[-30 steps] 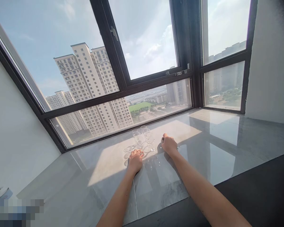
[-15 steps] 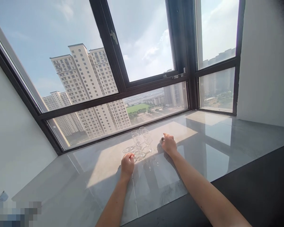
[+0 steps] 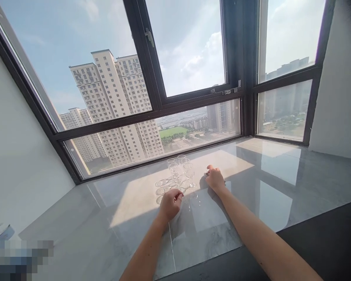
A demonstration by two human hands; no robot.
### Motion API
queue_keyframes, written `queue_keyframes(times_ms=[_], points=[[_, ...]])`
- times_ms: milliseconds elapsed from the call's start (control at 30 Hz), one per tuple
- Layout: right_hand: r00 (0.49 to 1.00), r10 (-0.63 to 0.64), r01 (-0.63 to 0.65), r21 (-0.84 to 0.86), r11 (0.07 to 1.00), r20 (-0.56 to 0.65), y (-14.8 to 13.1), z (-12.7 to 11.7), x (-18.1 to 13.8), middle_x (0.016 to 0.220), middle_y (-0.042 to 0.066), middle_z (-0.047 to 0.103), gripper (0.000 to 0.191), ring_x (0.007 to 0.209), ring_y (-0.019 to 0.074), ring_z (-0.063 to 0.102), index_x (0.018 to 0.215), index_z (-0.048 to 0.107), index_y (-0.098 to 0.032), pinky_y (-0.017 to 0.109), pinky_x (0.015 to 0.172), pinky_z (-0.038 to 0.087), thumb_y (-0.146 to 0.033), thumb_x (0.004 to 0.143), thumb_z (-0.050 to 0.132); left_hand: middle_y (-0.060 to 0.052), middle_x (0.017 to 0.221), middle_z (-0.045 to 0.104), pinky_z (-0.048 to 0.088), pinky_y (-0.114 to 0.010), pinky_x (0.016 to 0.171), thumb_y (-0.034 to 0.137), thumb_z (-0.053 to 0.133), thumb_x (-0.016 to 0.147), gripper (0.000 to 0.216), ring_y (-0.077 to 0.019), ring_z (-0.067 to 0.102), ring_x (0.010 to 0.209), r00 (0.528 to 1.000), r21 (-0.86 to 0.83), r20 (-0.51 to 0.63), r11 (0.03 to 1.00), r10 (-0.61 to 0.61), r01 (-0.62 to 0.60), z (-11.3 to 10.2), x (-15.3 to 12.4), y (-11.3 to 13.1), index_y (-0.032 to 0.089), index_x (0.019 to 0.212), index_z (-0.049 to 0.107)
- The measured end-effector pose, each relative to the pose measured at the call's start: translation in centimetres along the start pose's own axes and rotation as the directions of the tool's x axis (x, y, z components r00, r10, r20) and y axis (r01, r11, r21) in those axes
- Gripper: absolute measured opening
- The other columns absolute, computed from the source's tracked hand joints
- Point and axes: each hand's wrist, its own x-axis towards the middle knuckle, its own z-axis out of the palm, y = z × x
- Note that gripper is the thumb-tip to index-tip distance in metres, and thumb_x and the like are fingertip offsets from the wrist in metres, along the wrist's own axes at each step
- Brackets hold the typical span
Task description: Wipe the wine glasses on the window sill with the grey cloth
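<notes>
The left hand (image 3: 169,205) rests low over the grey marble surface (image 3: 251,187), fingers (image 3: 178,197) loosely curled and a little apart, their tips at the near edge of a cluster of clear stemmed glasses (image 3: 178,175). Whether they actually grip a glass or its base cannot be told; the glass is too transparent there. The right hand (image 3: 215,179) lies just right of the cluster, knuckles up, fingers bent together near a small item that is too small to make out.

The glasses stand in a sunlit patch, near the black window frame (image 3: 152,117) at the far edge of the surface. Some stand upright; a few round rims or bases show flat to the left of them.

To the right of the hands the surface runs wide and bare toward the corner window (image 3: 283,105) and the white wall (image 3: 339,86). To the left it stretches to another white wall (image 3: 17,156). The near edge of the surface meets a dark floor strip (image 3: 324,242).
</notes>
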Motion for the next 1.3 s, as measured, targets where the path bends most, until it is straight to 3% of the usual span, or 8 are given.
queue_keyframes(times_ms=[167, 433, 633, 767, 900, 1067, 1233, 1300], points=[[0.997, 0.064, -0.061, -0.066, 0.996, 0.045, -0.6, -0.5, -1.0, 0.093, 0.008, 0.065, 0.047, 0.116, 0.029, 0.049, 0.116, 0.054, -0.021, 0.031, 0.076, 0.039, -0.007, 0.071, 0.055, -0.003, 0.073, 0.066, 0.039, -0.027, 0.065, 0.029, 0.046, 0.088, 0.026, -0.0154, 0.056, 0.069, 0.998, 0.045, 0.064, 0.999, 0.019, -0.022, 0.2, -0.1, 0.9, 0.02, 0.077, 0.069], [0.99, 0.015, 0.014, -0.203, 0.979, 0.137, -1.9, -1.2, -2.1, 0.093, 0.009, 0.065, 0.047, 0.105, 0.0286, 0.055, 0.115, 0.051, -0.02, 0.031, 0.072, 0.04, -0.003, 0.072, 0.06, -0.003, 0.073, 0.063, 0.035, -0.026, 0.065, 0.025, 0.043, 0.09, 0.026, -0.0164, 0.056, 0.071, 0.978, 0.181, -0.172, 0.972, -0.121, 0.152, -0.1, 0.2, -0.1, 0.021, 0.073, 0.062], [0.991, -0.078, 0.109, -0.312, 0.944, 0.11, -1.6, 0.2, -1.8, 0.094, 0.01, 0.063, 0.039, 0.106, 0.0275, 0.054, 0.106, 0.053, -0.023, 0.029, 0.067, 0.04, -0.001, 0.075, 0.059, -0.002, 0.072, 0.062, 0.031, -0.026, 0.061, 0.027, 0.043, 0.09, 0.027, -0.0159, 0.054, 0.068, 0.975, 0.183, -0.145, 0.964, -0.167, 0.193, 0.2, 0.1, -0.4, 0.021, 0.072, 0.062], [0.993, -0.082, 0.102, -0.271, 0.957, 0.084, -1.8, 0.5, -1.7, 0.091, 0.01, 0.06, 0.034, 0.109, 0.0283, 0.054, 0.112, 0.052, -0.023, 0.03, 0.067, 0.041, -0.008, 0.082, 0.057, -0.001, 0.072, 0.062, 0.03, -0.026, 0.061, 0.027, 0.045, 0.089, 0.023, -0.0161, 0.054, 0.069, 0.971, 0.176, -0.163, 0.963, -0.178, 0.206, 0.4, 0.2, -0.6, 0.022, 0.075, 0.062], [0.999, 0.011, -0.005, -0.147, 0.989, 0.039, -2.1, 0.3, -1.6, 0.088, 0.011, 0.058, 0.032, 0.113, 0.0279, 0.053, 0.124, 0.048, -0.02, 0.031, 0.067, 0.041, -0.021, 0.092, 0.05, -0.001, 0.071, 0.061, 0.029, -0.026, 0.06, 0.027, 0.045, 0.089, 0.022, -0.0156, 0.054, 0.068, 0.968, 0.166, -0.151, 0.96, -0.199, 0.223, 0.5, 0.3, -0.8, 0.022, 0.076, 0.062], [0.996, 0.08, -0.079, -0.046, 0.996, 0.031, -1.8, 0.3, -1.6, 0.089, 0.012, 0.059, 0.056, 0.118, 0.0294, 0.048, 0.134, 0.039, -0.016, 0.033, 0.071, 0.041, -0.006, 0.081, 0.05, -0.001, 0.071, 0.062, 0.03, -0.026, 0.061, 0.026, 0.045, 0.089, 0.022, -0.0151, 0.053, 0.067, 0.976, 0.172, -0.126, 0.964, -0.18, 0.201, 0.7, 0.3, -0.9, 0.022, 0.076, 0.063], [0.996, 0.085, -0.084, -0.097, 0.992, 0.003, -1.9, 0.2, -1.8, 0.118, 0.02, 0.058, 0.072, 0.118, 0.0327, 0.046, 0.145, 0.024, -0.009, 0.036, 0.074, 0.041, -0.008, 0.077, 0.051, 0.0, 0.07, 0.061, 0.03, -0.026, 0.061, 0.027, 0.045, 0.089, 0.022, -0.015, 0.053, 0.067, 0.969, 0.17, -0.127, 0.958, -0.212, 0.231, 0.5, 0.4, -0.8, 0.022, 0.077, 0.063], [0.996, 0.089, -0.086, -0.137, 0.987, 0.016, -2.1, 0.2, -1.9, 0.119, 0.02, 0.058, 0.074, 0.117, 0.032, 0.046, 0.146, 0.021, -0.007, 0.037, 0.077, 0.041, -0.008, 0.078, 0.051, 0.0, 0.069, 0.061, 0.029, -0.026, 0.06, 0.028, 0.046, 0.089, 0.021, -0.0147, 0.053, 0.067, 0.966, 0.168, -0.135, 0.956, -0.22, 0.241, 0.4, 0.4, -0.8, 0.022, 0.077, 0.062]])
